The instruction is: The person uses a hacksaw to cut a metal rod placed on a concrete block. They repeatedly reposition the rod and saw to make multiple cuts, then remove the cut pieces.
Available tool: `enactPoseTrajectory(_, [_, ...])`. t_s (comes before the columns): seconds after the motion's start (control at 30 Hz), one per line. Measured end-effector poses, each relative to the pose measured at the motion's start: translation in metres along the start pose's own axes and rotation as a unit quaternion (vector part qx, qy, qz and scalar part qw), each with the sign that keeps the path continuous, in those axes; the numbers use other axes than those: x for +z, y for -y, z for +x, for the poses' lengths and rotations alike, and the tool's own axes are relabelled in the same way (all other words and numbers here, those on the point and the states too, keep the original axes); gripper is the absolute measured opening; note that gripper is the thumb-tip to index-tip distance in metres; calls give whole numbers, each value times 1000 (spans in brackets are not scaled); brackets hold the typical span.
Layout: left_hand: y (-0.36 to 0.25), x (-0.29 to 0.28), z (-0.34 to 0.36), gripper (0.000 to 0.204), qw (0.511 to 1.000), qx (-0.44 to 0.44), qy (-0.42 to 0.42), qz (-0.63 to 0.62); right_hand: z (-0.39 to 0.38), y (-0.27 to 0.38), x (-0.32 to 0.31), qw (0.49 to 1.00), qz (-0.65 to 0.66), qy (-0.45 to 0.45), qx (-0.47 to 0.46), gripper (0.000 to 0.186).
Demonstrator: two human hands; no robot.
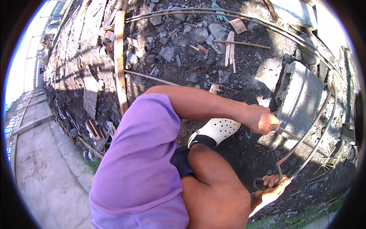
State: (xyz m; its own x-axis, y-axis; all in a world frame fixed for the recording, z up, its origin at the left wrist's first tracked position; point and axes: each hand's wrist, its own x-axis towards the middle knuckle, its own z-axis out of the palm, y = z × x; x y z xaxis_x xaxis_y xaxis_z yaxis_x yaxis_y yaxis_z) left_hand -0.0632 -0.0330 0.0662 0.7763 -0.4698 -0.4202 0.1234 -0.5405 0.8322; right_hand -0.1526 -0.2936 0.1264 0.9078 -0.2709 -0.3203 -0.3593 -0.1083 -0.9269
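Observation:
My left hand (pixel 262 120) is closed around a thin brown metal rod (pixel 293 136), which slants out of the fist to the lower right. My right hand (pixel 272 187) grips the curled dark metal handle of a hacksaw (pixel 305 136). The saw has a long thin frame with a reddish strip along one side, and it reaches up and away past the block. Saw and rod cross each other to the right of my left hand; whether they touch there I cannot tell. My bent knee partly hides the right forearm.
A grey concrete block (pixel 299 95) lies just beyond my left hand. My white clog (pixel 217 131) stands on dark soil. Long bent rods (pixel 228 14) arc across the far ground among stones and wood scraps. A wooden plank (pixel 119 57) lies left, beside a concrete walkway (pixel 45 164).

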Motion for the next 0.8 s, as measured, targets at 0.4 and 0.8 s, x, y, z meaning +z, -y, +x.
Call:
enactPoseTrajectory(0.4, [64, 49, -25, 63, 953, 56, -253, 154, 3, -12, -8, 998, 39, 32, -30, 55])
enactPoseTrajectory(0.8, [173, 12, -164, 54, 951, -153, -133, 234, 20, -21, -31, 998, 21, 53, -36, 56])
